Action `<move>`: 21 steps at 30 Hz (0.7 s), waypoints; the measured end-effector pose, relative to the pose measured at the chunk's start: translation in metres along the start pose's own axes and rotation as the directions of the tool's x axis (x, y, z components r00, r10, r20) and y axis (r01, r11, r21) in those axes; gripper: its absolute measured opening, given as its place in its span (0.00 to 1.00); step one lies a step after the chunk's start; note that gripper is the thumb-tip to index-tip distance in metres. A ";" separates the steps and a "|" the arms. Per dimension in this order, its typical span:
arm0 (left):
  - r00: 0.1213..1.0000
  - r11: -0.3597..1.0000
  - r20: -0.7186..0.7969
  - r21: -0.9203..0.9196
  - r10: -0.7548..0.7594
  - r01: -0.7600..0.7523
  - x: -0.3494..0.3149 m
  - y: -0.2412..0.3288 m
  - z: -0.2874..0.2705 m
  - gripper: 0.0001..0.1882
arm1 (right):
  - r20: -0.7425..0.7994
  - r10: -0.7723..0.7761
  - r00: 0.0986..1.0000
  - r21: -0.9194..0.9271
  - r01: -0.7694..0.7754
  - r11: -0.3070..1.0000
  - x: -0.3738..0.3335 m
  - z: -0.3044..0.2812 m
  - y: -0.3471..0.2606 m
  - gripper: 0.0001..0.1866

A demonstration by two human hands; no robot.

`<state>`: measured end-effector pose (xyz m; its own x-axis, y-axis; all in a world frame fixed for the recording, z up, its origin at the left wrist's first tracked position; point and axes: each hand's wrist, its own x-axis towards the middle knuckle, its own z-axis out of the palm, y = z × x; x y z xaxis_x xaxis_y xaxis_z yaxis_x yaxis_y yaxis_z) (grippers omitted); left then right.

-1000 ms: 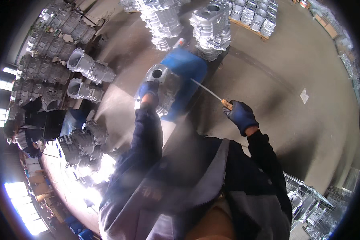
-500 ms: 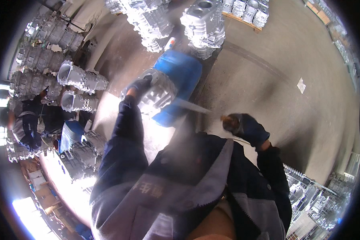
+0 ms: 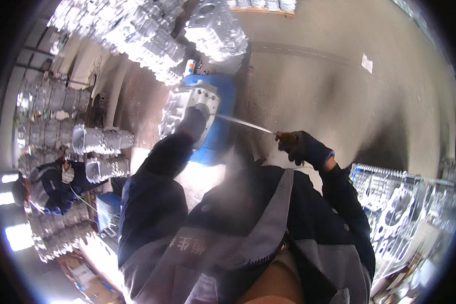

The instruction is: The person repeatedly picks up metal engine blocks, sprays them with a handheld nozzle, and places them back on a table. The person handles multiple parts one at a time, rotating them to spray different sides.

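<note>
We see the casting [image 3: 180,107] on the blue stand [image 3: 228,101], with the left hand [image 3: 193,123] against its flat face; we cannot tell whether those fingers clasp an edge. The right hand [image 3: 306,148] is wrapped round the handle end of the tool [image 3: 243,123], whose tip points close to the left hand (we can't make out contact). A slipping tip could jab those fingers; a hard push, too lightly braced, could shift the casting.

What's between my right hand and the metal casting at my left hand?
In the head view, a thin metal shaft spans it, from the handle in your right hand toward the casting.
</note>
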<state>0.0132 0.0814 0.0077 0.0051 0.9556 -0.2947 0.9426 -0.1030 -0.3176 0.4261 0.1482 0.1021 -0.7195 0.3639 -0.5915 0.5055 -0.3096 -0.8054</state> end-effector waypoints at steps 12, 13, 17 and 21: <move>0.977 0.813 -0.189 0.581 0.099 0.030 0.073 0.004 0.142 0.22 | -0.246 -0.061 0.967 0.044 0.074 0.996 0.033 0.021 0.064 0.19; 0.970 0.694 -0.204 0.718 0.130 0.058 0.078 0.002 0.163 0.23 | -0.242 -0.069 0.968 0.091 0.093 0.991 0.028 0.020 0.064 0.19; 0.982 -0.214 -0.170 0.960 0.078 0.183 0.115 0.000 0.226 0.25 | -0.117 -0.044 0.992 0.149 0.061 0.987 0.017 0.028 0.063 0.15; 0.926 -0.984 -0.337 0.022 -0.172 -0.175 0.149 0.019 0.242 0.25 | -0.254 -0.071 0.965 0.141 0.109 0.984 0.017 0.036 0.068 0.13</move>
<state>-0.0494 0.1552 -0.2606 -0.0449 0.9953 0.0856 -0.9362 -0.0718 0.3441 0.4306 0.1017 0.0385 -0.6090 0.5959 -0.5234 0.3513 -0.3889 -0.8516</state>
